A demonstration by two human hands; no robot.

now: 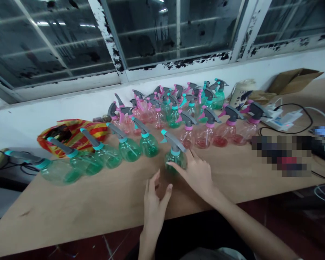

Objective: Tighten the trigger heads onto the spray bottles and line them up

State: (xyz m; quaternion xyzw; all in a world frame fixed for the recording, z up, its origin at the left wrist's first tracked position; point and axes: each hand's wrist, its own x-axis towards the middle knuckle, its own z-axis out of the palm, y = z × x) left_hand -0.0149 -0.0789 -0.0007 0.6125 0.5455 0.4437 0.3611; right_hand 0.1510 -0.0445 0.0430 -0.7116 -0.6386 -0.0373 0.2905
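Your right hand point(196, 173) was spread across the round green plastic spray bottle point(176, 160), which stood at the front of the row on the wooden surface point(70, 216). Its thumb point(172, 164) lay against the bottle's left side and its index finger point(191, 154) against the right, so the grip was wide and touched the bottle from both sides; how firmly it held could not be told from this view. Your left hand point(154, 206) was open with its fingers pointing up, just in front of the bottle and holding nothing. The bottle looked light and thin-walled, likely to flex a little under pressure, and its smooth, rounded belly would offer little friction. Its grey trigger head point(174, 141) sat high and could make it top-heavy and easy to tip. The surest place to take hold looked to be around the narrow neck, just below the teal collar point(175, 152), or with the palm wrapped fully around the belly. Other green spray bottles point(127, 150) stood in line to its left, pink-collared spray bottles point(188, 139) crowded behind it, and a striped plastic bag point(73, 137) lay at the far left.
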